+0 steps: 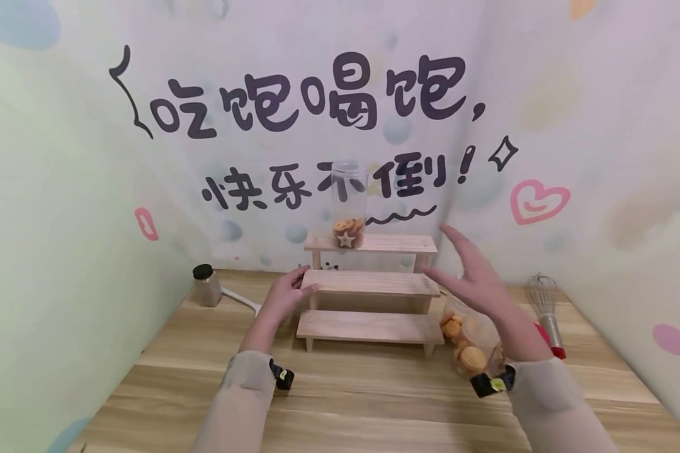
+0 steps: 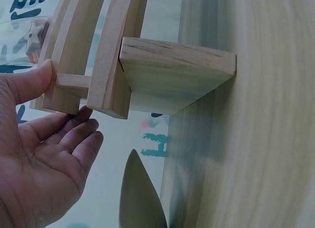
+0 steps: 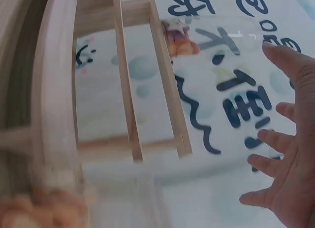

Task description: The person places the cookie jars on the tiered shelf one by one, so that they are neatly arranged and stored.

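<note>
A three-step wooden stand (image 1: 372, 283) rises from the table, and a tall clear jar (image 1: 349, 201) with cookies in its bottom stands on its top step. My left hand (image 1: 283, 296) grips the left end of the middle step. In the left wrist view its thumb (image 2: 37, 82) lies on the board's end and its fingers reach beneath. My right hand (image 1: 476, 283) is held in the air by the stand's right side, fingers spread, holding nothing. Below it a second clear jar (image 1: 471, 333) of round cookies is partly hidden by the hand and wrist.
A whisk (image 1: 548, 311) with red on its handle lies at the right. At the back left stands a small jar (image 1: 206, 286) with a black lid, and a white handle (image 1: 240, 297) runs beside it. A printed cloth (image 1: 249, 38) hangs behind the wooden table (image 1: 345, 402).
</note>
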The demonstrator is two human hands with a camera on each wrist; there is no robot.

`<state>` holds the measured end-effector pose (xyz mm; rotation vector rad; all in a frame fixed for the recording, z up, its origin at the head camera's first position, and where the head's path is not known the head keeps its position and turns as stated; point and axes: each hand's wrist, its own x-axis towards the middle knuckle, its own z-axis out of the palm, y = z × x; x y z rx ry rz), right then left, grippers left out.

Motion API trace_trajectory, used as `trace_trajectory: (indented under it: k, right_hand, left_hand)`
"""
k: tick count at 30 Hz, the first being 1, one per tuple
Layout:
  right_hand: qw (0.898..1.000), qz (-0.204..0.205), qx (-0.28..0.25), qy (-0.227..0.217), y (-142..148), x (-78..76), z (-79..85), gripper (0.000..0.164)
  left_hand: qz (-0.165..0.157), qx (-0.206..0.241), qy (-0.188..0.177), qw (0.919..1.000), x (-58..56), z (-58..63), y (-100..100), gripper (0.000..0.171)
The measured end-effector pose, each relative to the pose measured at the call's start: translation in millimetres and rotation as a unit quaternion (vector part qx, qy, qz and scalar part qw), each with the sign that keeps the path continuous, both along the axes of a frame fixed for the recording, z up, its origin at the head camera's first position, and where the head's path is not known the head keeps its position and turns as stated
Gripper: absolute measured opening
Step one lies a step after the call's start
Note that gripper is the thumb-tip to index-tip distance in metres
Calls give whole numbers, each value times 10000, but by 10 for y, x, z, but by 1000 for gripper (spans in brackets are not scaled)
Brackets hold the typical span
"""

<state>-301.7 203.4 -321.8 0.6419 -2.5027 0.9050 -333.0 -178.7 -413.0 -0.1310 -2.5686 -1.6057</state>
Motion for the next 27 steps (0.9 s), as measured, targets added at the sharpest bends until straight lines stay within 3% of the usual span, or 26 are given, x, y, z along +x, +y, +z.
trace_trajectory:
  k: [5,8,10,15,17,21,24,27]
  right_hand:
    - [9984,-529,90,-150,547,314,-198,85]
    - [9962,-871,-66,-4,912,497,-434,78]
    - [9945,-931,-470,140,1121,578,-626,69]
    - [9779,-269,-2070,119,1403,647,-1157,57]
    - [9726,-110,-2321,-12,1441,665,-1338,60]
    - [9804,-449,-1901,-245,1483,690,-1571,68]
    - [9856,-687,-1492,-396,1505,696,-1637,74]
    - [9868,-674,-1370,-538,1525,699,-1672,80]
  left_hand:
    - [12,224,3,9997,-13,-64,67,69]
    - [-60,362,-56,9993,-21,-90,86,72]
    - [-113,473,-91,9988,-29,-105,80,73]
    - [-220,891,40,9958,-70,-151,8,68]
    - [-260,1029,95,9943,-79,-169,-20,67]
    - [-356,1247,179,9914,-93,-191,-51,69]
    - [-425,1283,274,9904,-99,-184,-53,70]
    - [-431,1223,259,9912,-98,-169,-45,70]
